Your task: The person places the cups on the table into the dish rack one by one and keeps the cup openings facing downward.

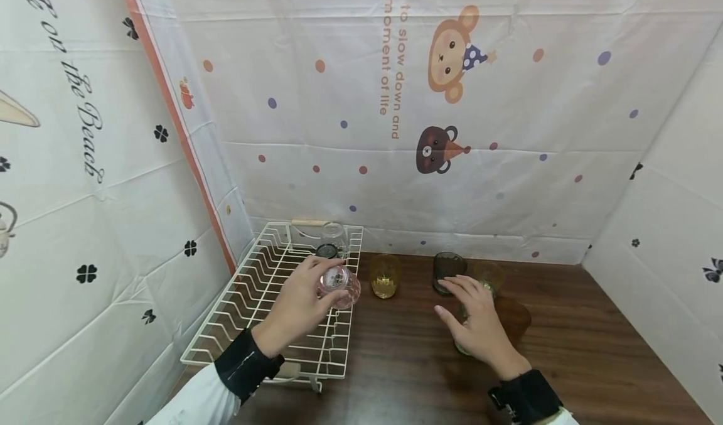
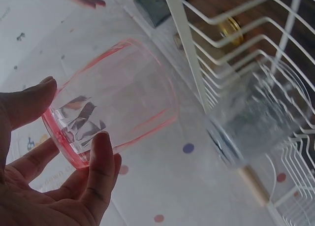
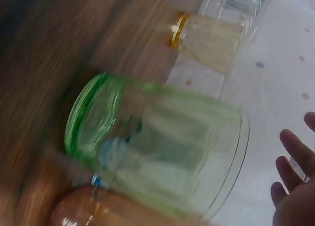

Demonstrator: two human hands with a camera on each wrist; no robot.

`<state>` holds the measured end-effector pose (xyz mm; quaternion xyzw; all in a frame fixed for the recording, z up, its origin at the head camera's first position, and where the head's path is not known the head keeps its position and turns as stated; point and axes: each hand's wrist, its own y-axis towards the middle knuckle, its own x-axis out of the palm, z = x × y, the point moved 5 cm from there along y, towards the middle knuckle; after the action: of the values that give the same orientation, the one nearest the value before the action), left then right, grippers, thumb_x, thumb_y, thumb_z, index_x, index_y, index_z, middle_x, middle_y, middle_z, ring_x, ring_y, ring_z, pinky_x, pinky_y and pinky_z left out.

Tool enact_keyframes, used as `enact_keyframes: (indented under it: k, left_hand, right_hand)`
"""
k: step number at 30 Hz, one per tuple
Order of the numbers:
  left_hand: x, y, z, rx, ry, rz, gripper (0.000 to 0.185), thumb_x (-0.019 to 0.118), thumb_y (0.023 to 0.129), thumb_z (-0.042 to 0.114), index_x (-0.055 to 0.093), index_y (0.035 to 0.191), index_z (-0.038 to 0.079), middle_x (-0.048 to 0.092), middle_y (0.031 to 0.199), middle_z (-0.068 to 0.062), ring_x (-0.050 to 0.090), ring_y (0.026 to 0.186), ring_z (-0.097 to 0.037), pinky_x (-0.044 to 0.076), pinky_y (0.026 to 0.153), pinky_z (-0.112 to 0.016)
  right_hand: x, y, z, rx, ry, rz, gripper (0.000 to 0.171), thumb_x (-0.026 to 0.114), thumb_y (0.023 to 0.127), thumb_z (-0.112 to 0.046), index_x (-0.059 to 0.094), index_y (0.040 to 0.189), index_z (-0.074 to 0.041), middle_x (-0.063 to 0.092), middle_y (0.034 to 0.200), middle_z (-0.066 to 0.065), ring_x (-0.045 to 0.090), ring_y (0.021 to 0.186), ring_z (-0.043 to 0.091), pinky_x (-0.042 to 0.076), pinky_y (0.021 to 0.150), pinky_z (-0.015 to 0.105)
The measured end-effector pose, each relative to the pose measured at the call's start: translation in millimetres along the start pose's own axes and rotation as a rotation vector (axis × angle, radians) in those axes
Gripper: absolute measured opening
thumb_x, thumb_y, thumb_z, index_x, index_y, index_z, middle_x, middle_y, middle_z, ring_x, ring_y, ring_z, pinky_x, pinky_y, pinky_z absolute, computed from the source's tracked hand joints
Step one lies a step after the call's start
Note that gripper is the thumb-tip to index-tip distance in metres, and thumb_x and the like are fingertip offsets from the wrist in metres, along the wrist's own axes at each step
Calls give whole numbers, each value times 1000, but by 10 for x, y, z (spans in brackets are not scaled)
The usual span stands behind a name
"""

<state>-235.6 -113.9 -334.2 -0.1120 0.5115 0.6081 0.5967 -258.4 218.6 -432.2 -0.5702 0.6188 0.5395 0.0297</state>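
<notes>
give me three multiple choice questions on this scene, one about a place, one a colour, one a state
1. Where is the white wire dish rack on the brown wooden table?
A. left end
B. right end
C. middle

2. What colour is the clear tumbler in the left hand?
A. green
B. pink
C. blue

3. How is the right hand?
A. fist round a glass
B. fingers spread, holding nothing
C. out of view

Answers:
1 A, the head view shows the rack against the left wall.
2 B, the left wrist view shows its pink rim and base.
3 B, its fingers are straight above the green glass tumbler.
</notes>
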Motion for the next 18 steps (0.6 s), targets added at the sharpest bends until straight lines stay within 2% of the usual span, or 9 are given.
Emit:
enact_keyframes:
  k: [3,7,13,18]
  left_hand:
    - [-57,-7,-62,-7,25,-4,53,89,88,22,71,137,13,69,122,-10,67,97,-22,56,86,-39]
    - [-95,-23,-134,-19,55,-13,52,88,88,20,71,136,13,69,121,-12,70,107,-31,59,90,-48]
    - [-109,-41,-198,-21,121,-50,53,89,86,21,72,135,12,70,118,-12,68,98,-26,57,81,-43]
    - [-84,-33,-220,2,215,-120,52,89,87,24,70,134,13,68,104,-10,60,84,-18,50,71,-36]
  right_hand:
    - [-41,-40,72,13,-34,-53,54,81,94,-24,65,145,-13,62,147,19,47,141,42,27,112,78]
    - [-85,-109,135,39,-93,-128,59,83,93,-28,64,146,-13,61,149,20,45,142,44,27,112,76]
    - [-109,-221,204,75,-159,-232,62,83,93,-33,62,148,-15,59,153,19,41,147,46,25,115,74]
    - [-132,-271,229,52,-195,-230,60,83,92,-32,64,147,-14,61,152,19,43,146,46,26,114,74]
